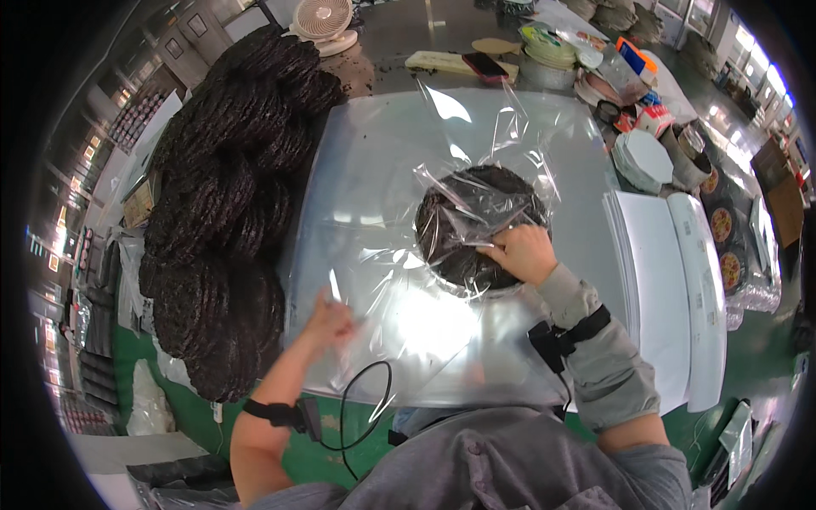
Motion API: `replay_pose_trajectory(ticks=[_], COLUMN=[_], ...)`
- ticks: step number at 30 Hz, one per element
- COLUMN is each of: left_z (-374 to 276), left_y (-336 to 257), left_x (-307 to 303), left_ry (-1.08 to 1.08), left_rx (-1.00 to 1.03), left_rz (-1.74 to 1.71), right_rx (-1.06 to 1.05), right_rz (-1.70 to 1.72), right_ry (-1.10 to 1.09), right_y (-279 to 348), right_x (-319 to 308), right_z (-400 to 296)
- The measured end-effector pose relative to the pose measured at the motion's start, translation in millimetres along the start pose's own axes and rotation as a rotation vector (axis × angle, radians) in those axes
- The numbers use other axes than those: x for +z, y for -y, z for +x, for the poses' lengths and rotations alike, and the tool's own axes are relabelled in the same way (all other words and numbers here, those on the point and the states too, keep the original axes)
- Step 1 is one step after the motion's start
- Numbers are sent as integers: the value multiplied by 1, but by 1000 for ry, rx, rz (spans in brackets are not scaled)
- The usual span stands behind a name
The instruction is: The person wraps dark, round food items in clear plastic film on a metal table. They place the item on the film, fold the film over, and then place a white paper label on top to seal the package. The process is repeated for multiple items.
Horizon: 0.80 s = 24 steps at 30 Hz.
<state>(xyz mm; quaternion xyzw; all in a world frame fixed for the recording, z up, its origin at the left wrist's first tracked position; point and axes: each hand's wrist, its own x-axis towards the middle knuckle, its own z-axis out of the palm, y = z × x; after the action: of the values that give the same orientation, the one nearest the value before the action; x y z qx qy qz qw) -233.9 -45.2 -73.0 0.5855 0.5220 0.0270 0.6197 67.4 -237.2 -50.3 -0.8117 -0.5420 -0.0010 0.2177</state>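
Observation:
A round black cake of what looks like dried seaweed (478,271) lies before me, partly covered by crinkled clear plastic film (491,213). My right hand (526,252) is on top of it, thumb and fingers closed on a fold of the film. To the lower left, my left hand (328,325) is blurred, its fingers curled beside the film's loose edge; whether it grips the film is unclear. Beneath the cake is a broad stack of clear plastic sheets (376,146), glaring near the front.
Tall piles of black seaweed cakes (223,191) stand at the left. A phone (486,67) lies on a pale board at the back, near a fan (323,22). At the right are white paper sheets (656,280), round labels (642,160) and wrapped packs (727,255).

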Motion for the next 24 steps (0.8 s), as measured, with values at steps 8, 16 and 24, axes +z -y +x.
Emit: replay_pose_trajectory(ticks=[8, 16, 24], left_z=[-71, -105, -126], left_y=[-118, 69, 26], left_x=[-104, -34, -4], left_ry=[257, 491, 517], left_rx=[761, -114, -10], left_rz=[-759, -838, -536], right_rx=[61, 20, 10], right_rz=[-28, -15, -6], right_ry=[53, 115, 153], right_y=[-15, -1, -2], right_x=[0, -6, -10], right_z=[-6, -3, -5])
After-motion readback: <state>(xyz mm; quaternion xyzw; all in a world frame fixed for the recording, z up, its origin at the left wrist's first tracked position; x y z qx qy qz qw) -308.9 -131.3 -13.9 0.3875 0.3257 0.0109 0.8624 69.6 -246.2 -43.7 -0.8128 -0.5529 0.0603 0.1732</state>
